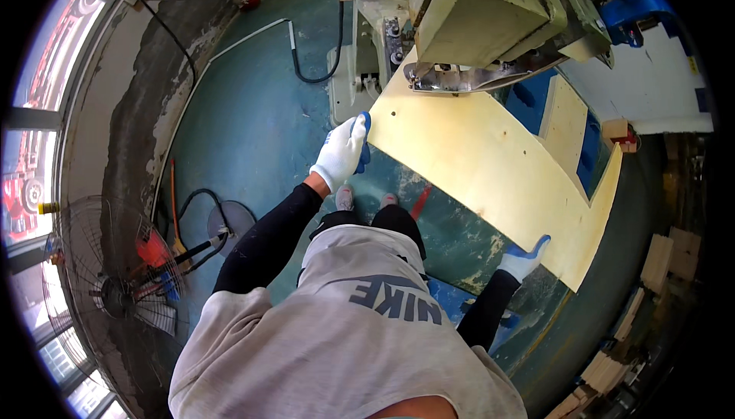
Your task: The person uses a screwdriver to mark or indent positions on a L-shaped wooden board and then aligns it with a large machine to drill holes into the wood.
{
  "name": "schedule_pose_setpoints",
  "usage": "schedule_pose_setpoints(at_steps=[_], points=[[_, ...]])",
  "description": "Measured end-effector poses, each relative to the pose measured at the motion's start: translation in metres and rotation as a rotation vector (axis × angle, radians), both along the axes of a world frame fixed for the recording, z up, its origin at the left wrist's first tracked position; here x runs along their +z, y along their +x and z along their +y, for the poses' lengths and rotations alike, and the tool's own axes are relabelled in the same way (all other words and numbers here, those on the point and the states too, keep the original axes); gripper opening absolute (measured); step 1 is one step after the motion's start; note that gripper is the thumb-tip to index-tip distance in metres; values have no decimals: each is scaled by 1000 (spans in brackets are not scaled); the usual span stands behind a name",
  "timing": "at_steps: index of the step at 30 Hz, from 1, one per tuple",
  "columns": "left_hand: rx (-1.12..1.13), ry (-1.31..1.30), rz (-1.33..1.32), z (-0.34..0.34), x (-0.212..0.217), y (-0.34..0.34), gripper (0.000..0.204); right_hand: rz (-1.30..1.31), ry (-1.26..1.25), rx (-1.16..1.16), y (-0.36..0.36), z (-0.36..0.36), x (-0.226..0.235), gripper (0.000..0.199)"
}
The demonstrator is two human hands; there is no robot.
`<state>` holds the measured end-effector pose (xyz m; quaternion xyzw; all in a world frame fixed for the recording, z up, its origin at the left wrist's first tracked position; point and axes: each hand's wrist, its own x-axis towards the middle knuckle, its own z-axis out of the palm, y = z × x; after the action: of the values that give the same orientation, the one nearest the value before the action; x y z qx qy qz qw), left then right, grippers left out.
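A large, pale yellow plywood sheet (475, 151) with a curved cutout spans the right side, level under the head of a pale green machine (486, 24). A metal plate (452, 78) on the machine sits low over its far end. My left hand (342, 151), in a white glove with a blue palm, closes on the sheet's left edge, partly hiding the corner there. My right hand (526, 258), gloved alike, grips the near edge toward the right end. Its thumb lies on top and its fingers are hidden underneath.
A wire-cage fan (115, 296) stands by the windows at left. Blue framework (528, 105) shows through and beyond the sheet's cutout. Stacked wood pieces (657, 262) line the right side. A black cable (339, 44) hangs to the green floor (260, 105) beside the machine.
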<state>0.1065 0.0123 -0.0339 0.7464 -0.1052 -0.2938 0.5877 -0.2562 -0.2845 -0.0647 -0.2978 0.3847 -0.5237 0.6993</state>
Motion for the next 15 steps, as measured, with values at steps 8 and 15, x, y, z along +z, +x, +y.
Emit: schedule_pose_setpoints(at_steps=[8, 15], points=[[-144, 36, -232, 6, -7, 16, 51, -20, -23, -99, 8, 15, -3, 54], [-129, 45, -347, 3, -11, 15, 49, -26, -61, -173, 13, 23, -13, 52]])
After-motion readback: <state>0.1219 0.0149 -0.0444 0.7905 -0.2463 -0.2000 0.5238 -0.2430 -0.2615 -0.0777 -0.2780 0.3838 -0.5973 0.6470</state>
